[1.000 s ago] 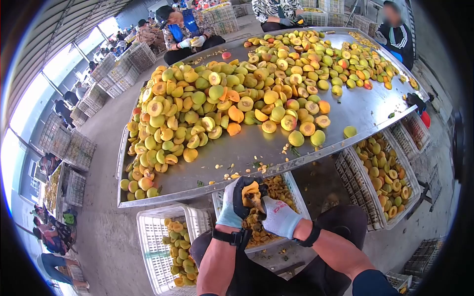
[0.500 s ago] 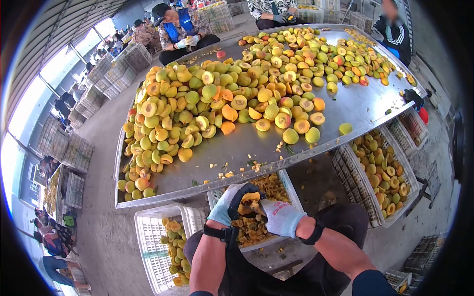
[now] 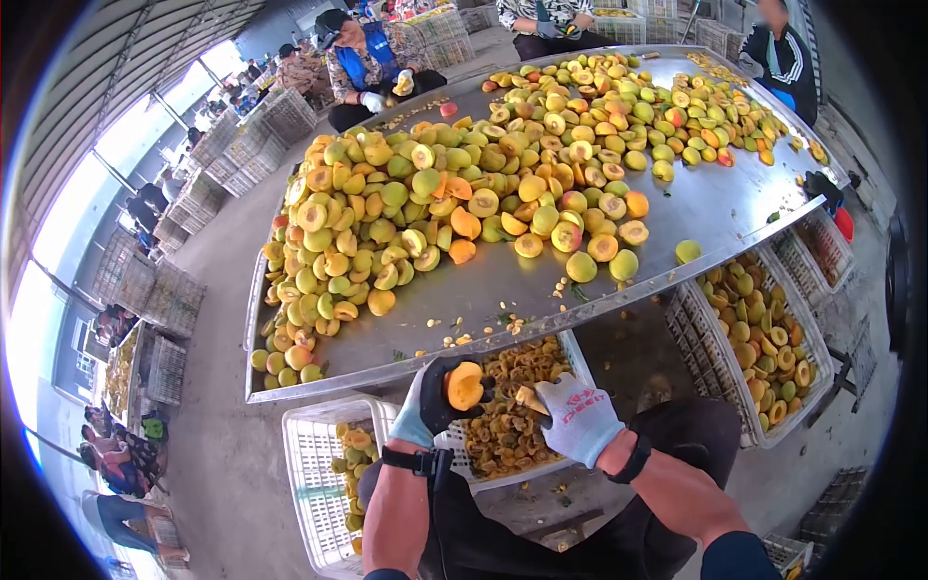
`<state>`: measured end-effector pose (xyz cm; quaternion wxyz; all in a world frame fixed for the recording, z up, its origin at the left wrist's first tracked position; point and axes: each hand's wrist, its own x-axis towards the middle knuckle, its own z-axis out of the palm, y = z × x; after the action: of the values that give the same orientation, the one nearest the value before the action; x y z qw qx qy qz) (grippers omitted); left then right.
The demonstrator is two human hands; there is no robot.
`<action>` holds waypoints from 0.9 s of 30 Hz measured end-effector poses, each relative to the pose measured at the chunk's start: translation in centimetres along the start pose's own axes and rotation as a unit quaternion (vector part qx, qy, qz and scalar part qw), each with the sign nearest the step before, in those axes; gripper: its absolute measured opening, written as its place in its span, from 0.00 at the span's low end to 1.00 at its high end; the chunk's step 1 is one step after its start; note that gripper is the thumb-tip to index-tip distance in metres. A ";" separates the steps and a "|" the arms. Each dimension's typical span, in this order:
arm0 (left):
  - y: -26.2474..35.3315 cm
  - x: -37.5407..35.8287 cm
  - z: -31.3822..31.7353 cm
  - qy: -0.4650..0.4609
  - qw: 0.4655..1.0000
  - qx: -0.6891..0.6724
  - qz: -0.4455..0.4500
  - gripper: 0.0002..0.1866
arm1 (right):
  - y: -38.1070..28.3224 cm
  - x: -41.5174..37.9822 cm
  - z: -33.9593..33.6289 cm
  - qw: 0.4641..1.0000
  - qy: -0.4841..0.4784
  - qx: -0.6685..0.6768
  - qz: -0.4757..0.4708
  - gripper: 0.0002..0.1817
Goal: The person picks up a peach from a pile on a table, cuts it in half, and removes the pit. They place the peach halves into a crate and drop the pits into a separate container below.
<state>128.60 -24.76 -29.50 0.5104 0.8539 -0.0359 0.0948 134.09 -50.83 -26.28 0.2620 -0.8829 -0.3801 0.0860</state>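
My left hand [image 3: 435, 398], in a black-palmed light glove, holds an orange peach half [image 3: 465, 386] with its hollow facing up. To its right, my right hand [image 3: 578, 418], in a white and pale-blue glove, is closed around a short tan tool [image 3: 531, 399] whose tip points toward the left hand. Most of that tool is hidden by the fingers. Both hands hover over a white crate [image 3: 517, 479] of brownish pits and pulp [image 3: 512, 425]. Beyond it, halved and whole peaches [image 3: 387, 208] are heaped on a metal table [image 3: 425, 329].
A white crate [image 3: 302, 483] with peach halves stands left of my knees; another crate [image 3: 698, 358] of halves is at the right, under the table edge. Several people sit around the table, one in a blue vest [image 3: 379, 48]. Stacked crates [image 3: 237, 145] line the left.
My hands have moved apart, and the peach half now shows clearly in the left. The tan tool in the right has come away from it. The view has shifted slightly.
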 end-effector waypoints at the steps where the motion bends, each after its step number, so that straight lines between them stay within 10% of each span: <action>1: 3.0 -0.3 -0.8 -0.008 0.987 -0.077 -0.139 0.33 | 0.0 0.0 0.0 1.000 -0.017 0.006 0.022 0.23; 4: 4.5 -2.3 -5.2 0.142 0.878 -0.351 -0.293 0.20 | -0.1 -0.1 -0.6 0.998 -0.030 0.030 0.043 0.21; 8: 7.9 -7.5 -11.5 0.148 0.932 0.180 -0.276 0.18 | 0.2 -0.3 -1.0 0.999 -0.008 0.041 0.009 0.11; 10: 6.8 -10.0 -14.4 -0.017 0.788 0.432 -0.438 0.22 | -0.7 -0.3 -3.3 0.998 -0.052 0.040 0.004 0.09; 12: 6.9 -9.4 -13.9 0.031 0.727 0.582 -0.362 0.24 | -0.6 -0.6 -2.9 0.998 -0.047 0.040 -0.021 0.10; 17: 8.0 5.9 -5.0 0.056 0.895 0.375 -0.236 0.20 | 0.3 -1.6 -2.4 0.996 -0.084 0.022 -0.017 0.13; 27: -6.2 27.3 8.9 0.052 0.895 0.303 -0.324 0.35 | 3.3 -3.2 -2.1 0.997 -0.063 0.033 -0.022 0.13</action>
<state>157.39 -28.63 -33.55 0.2301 0.9254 0.2999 -0.0257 134.65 -55.87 -26.44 0.2686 -0.8580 -0.4119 0.1485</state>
